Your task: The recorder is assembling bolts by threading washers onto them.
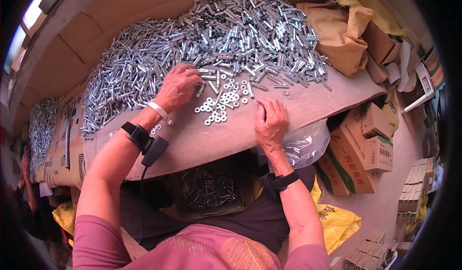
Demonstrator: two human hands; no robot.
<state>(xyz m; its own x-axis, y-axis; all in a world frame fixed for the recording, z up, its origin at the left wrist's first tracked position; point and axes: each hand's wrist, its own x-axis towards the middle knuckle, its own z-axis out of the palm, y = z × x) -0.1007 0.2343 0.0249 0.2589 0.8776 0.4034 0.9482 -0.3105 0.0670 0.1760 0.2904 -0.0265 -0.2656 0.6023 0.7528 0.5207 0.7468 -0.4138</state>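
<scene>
Where the left hand [179,86], fingers bent, meets the near edge of the bolts [240,34], a loose bolt [212,87] slants just rightward; washers [230,97] lie on the worktop [207,142] toward the loosely curled right hand [272,122]. Either's grip: cannot tell.

Cardboard boxes [355,150] stacked at right; yellow sack [340,226] on floor

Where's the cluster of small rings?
Centrally in the head view, the ring cluster lies between the left hand and right hand, just below the metal pile.
</scene>
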